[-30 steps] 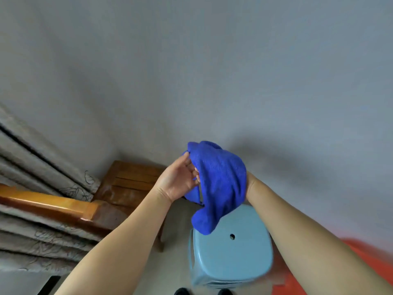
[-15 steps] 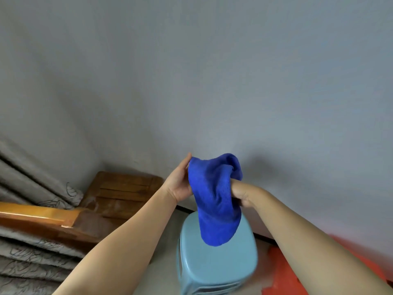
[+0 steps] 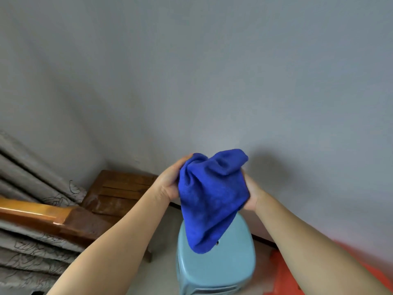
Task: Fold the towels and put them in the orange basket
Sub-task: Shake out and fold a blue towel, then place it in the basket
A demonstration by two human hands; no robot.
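A bright blue towel [image 3: 209,199] hangs bunched in the air in front of the grey wall. My left hand [image 3: 168,184] grips its upper left edge. My right hand [image 3: 249,193] holds its right side, mostly hidden behind the cloth. The towel's lower tip dangles just above the seat of a light blue plastic stool [image 3: 217,267]. Part of the orange basket [image 3: 285,277] shows at the bottom right, partly behind my right forearm.
A dark wooden chair [image 3: 119,190] stands in the corner to the left. A wooden rail [image 3: 32,211] and patterned grey curtains [image 3: 32,177] fill the left edge. The grey wall [image 3: 212,81] rises close behind everything.
Both hands have spread slightly apart, and the towel has opened from a narrow hanging strip into a wider bunch. The view has shifted a little.
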